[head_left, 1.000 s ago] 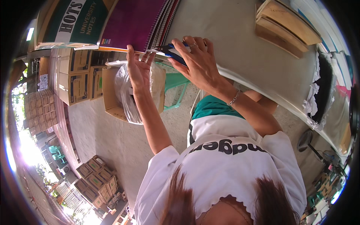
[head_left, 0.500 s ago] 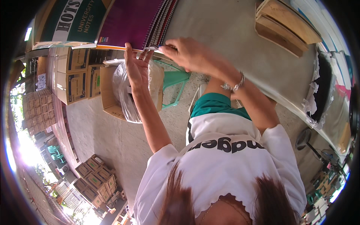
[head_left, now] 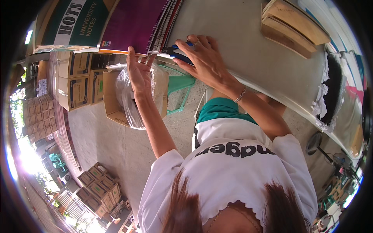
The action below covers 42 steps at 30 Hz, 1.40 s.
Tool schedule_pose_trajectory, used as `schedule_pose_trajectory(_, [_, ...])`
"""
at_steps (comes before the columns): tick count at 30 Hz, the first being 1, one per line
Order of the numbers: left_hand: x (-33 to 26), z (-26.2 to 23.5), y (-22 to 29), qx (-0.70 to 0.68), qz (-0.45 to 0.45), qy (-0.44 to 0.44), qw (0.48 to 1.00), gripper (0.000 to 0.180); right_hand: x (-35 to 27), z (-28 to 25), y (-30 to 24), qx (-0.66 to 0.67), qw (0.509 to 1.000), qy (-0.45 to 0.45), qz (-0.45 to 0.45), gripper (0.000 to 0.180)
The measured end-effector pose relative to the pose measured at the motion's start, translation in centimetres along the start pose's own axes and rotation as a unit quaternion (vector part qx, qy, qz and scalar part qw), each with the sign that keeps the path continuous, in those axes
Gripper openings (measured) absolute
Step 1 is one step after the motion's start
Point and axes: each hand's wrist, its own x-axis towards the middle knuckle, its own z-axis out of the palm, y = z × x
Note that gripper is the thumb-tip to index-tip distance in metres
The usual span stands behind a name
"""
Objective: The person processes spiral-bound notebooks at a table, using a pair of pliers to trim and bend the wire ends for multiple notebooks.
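Observation:
A stack of spiral notebooks with a purple cover (head_left: 130,25) lies at the table's near edge, its coils along the right side. My left hand (head_left: 140,75) steadies the near edge, thumb on top of the cover and fingers under it. In my right hand (head_left: 206,58) are blue-handled pliers (head_left: 183,53), handles spread between thumb and fingers. Their dark jaws meet the near end of the coils, at the bottom right corner of the stack. Whether the jaws grip a wire is too small to tell.
A green notebook (head_left: 79,23) lies left of the stack. Wooden blocks (head_left: 295,25) sit on the grey table (head_left: 229,23) at far right. Below the edge stand an open carton (head_left: 110,112) with clear plastic and a green stool (head_left: 180,83). Stacked cartons (head_left: 77,89) stand at left.
My right hand has turned and opened its fingers wider, so the blue pliers now show with their jaws at the coil end. My left hand stays nearly in place.

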Motion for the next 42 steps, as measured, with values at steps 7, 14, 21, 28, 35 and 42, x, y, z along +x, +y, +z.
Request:
schedule_pose_trajectory(7, [0.2,0.0,-0.2,-0.008,0.007,0.003,1.0,0.04,2.9,-2.5,-2.4,0.116,0.955,-0.215,0.169,0.025])
schedule_pose_trajectory(14, [0.0,0.0,0.1,-0.003,0.002,0.008,1.0,0.042,2.0,-2.7,-1.6,0.086,0.983,-0.122,0.112,0.031])
schedule_pose_trajectory(21, [0.2,0.1,-0.2,-0.009,0.008,0.009,1.0,0.04,0.1,-0.1,-0.7,-0.023,1.0,-0.005,0.017,0.039])
schedule_pose_trajectory(28, [0.3,-0.5,-0.7,-0.017,0.01,0.007,1.0,0.04,0.1,0.4,-0.3,-0.003,1.0,0.03,-0.001,0.033])
schedule_pose_trajectory(35, [0.3,-0.6,-0.7,-0.02,0.009,-0.003,1.0,0.04,4.3,-3.3,-1.8,0.152,0.94,-0.256,0.166,0.031])
schedule_pose_trajectory(42, [0.2,0.0,-0.5,-0.002,0.017,-0.01,1.0,0.043,0.3,-0.8,-0.8,-0.035,0.999,-0.005,0.007,0.035])
